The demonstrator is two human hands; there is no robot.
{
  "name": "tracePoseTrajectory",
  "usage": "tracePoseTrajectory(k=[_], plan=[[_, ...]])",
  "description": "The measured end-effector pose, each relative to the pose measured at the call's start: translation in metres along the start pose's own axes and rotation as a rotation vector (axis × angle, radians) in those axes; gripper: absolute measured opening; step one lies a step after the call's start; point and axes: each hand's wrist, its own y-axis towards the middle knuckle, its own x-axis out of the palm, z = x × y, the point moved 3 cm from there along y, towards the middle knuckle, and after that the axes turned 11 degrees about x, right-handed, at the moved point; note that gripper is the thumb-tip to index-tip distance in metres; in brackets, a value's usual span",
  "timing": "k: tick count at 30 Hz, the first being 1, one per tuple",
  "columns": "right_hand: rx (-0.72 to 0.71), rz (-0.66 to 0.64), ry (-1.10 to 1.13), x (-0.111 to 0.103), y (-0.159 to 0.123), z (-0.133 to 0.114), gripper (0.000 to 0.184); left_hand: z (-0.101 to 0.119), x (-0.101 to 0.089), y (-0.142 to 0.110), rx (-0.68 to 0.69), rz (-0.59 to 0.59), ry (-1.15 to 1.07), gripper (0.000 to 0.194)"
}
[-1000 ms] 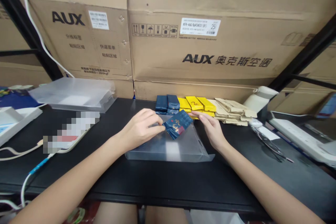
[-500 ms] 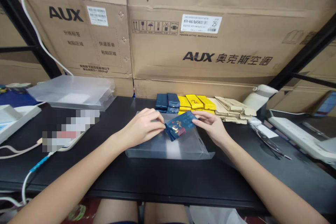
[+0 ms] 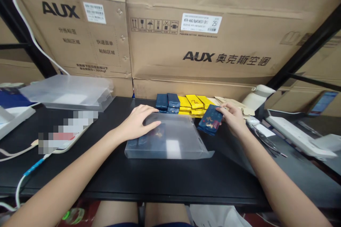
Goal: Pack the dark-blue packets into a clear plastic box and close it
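Observation:
My right hand [image 3: 234, 116] grips a dark blue packet [image 3: 210, 120] with gold print, holding it by its upper right corner beside the right end of a clear plastic box [image 3: 183, 131]. The box lies flat on the black table, with a flap sticking out at its right end. My left hand [image 3: 140, 122] rests on the box's left part, thumb and fingers apart. Under the translucent lid, a dark blue packet [image 3: 153, 135] shows through. Behind the box stand stacks of dark blue packets [image 3: 167, 102], yellow packets [image 3: 194, 103] and beige packets [image 3: 229, 101].
Large cardboard boxes [image 3: 157, 48] form a wall behind the table [image 3: 149, 179]. More clear plastic boxes [image 3: 71, 92] lie at the back left, near a phone [image 3: 70, 142] with a cable. On the right are a white bottle [image 3: 258, 97], a black cable [image 3: 263, 138] and a power strip [image 3: 298, 136].
My right hand has carried the blue packet to the right, from above the box to beside its right end. My left hand has left the packet and opened onto the box.

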Motion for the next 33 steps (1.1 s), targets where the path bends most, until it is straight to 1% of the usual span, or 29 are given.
tracePoseTrajectory(k=[1, 3, 5, 8, 10, 12, 14, 17, 19, 21, 23, 26, 29, 31, 33], plan=[[-0.002, -0.007, -0.062, -0.003, 0.001, 0.001, 0.025, -0.002, 0.002, -0.001, -0.02, -0.019, -0.007, 0.049], [0.027, -0.064, -0.17, -0.006, 0.002, 0.003, 0.025, -0.005, 0.006, -0.002, -0.063, -0.048, -0.018, 0.056], [0.089, -0.16, -0.223, -0.003, 0.0, 0.006, 0.028, -0.008, 0.008, -0.002, -0.096, -0.06, -0.025, 0.056], [0.173, -0.263, -0.235, 0.005, -0.005, 0.01, 0.031, -0.01, 0.008, -0.002, -0.118, -0.05, -0.035, 0.05], [0.229, -0.284, -0.222, 0.009, -0.008, 0.013, 0.031, -0.01, 0.008, -0.002, -0.129, -0.042, -0.037, 0.049], [0.315, -0.3, -0.21, 0.012, -0.01, 0.018, 0.031, -0.011, 0.008, -0.002, -0.141, -0.037, -0.037, 0.049], [0.406, -0.352, -0.196, 0.015, -0.013, 0.022, 0.029, -0.011, 0.007, -0.002, -0.143, -0.033, -0.039, 0.047], [0.514, -0.518, -0.139, 0.021, -0.02, 0.025, 0.026, -0.012, 0.007, -0.002, -0.137, -0.022, -0.043, 0.046], [0.574, -0.653, -0.117, 0.024, -0.025, 0.025, 0.029, -0.012, 0.007, -0.002, -0.131, -0.019, -0.045, 0.045], [0.605, -0.76, -0.151, 0.024, -0.03, 0.024, 0.032, -0.013, 0.008, -0.002, -0.128, -0.02, -0.049, 0.044], [0.603, -0.82, -0.204, 0.022, -0.033, 0.023, 0.03, -0.013, 0.008, -0.002, -0.123, -0.022, -0.056, 0.043], [0.603, -0.843, -0.271, 0.02, -0.033, 0.025, 0.029, -0.013, 0.008, -0.002, -0.127, -0.028, -0.075, 0.042], [0.626, -0.79, -0.321, 0.022, -0.029, 0.032, 0.033, -0.012, 0.008, -0.003, -0.151, -0.032, -0.107, 0.043], [0.602, -0.766, -0.335, 0.025, -0.027, 0.036, 0.035, -0.013, 0.007, -0.003, -0.163, -0.039, -0.122, 0.041], [0.555, -0.8, -0.339, 0.029, -0.025, 0.039, 0.036, -0.013, 0.006, -0.003, -0.166, -0.041, -0.124, 0.039]])
